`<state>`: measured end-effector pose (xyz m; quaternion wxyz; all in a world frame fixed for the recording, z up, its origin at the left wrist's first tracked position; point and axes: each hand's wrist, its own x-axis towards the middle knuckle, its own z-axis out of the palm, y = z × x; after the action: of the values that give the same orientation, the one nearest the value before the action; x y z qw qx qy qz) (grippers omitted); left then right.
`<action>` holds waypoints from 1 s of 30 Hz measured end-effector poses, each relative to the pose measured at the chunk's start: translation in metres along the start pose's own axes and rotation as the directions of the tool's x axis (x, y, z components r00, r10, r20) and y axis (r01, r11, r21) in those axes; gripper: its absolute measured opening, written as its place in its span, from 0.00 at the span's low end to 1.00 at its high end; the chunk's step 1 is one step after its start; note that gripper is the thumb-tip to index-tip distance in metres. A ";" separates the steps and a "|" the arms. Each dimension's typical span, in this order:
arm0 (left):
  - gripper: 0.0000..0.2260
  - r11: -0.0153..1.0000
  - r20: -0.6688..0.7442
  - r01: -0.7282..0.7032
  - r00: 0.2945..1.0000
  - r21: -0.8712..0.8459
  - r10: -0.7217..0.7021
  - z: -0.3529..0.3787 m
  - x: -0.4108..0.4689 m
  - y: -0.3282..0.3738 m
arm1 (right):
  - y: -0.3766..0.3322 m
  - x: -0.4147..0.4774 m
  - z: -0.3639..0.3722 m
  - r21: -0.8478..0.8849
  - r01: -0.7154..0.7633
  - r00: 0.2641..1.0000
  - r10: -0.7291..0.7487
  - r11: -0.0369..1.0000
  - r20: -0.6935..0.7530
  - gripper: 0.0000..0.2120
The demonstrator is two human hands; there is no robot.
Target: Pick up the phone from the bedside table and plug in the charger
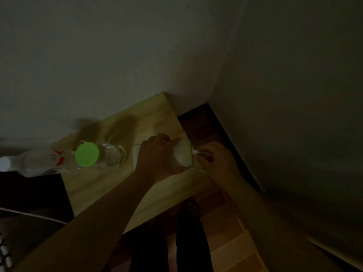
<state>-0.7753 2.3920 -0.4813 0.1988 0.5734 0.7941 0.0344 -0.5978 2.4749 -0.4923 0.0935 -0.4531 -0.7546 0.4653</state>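
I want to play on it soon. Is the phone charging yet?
Nearly. Done: the phone is picked up, gripped by the left hand above the wooden bedside table. In hand: the right hand pinches the white charger plug right at the phone's end. It is too dark and blurry to tell whether the plug is fully in. Left: push it home if it isn't seated.

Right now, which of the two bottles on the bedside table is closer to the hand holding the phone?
The bottle with the bright green cap, just beside the left hand gripping the phone. The white-capped bottle sits farther off, at the table's far-left edge.
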 end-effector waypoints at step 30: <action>0.36 0.991 0.029 0.102 0.995 -0.089 -0.099 0.078 0.040 -0.071 | 0.042 0.072 0.061 -0.216 0.162 0.977 -0.127 0.963 0.170 0.15</action>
<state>-0.8217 2.3919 -0.5840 0.2358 0.5235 0.8170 0.0532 -0.6489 2.4992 -0.5792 0.0156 -0.3670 -0.8393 0.4008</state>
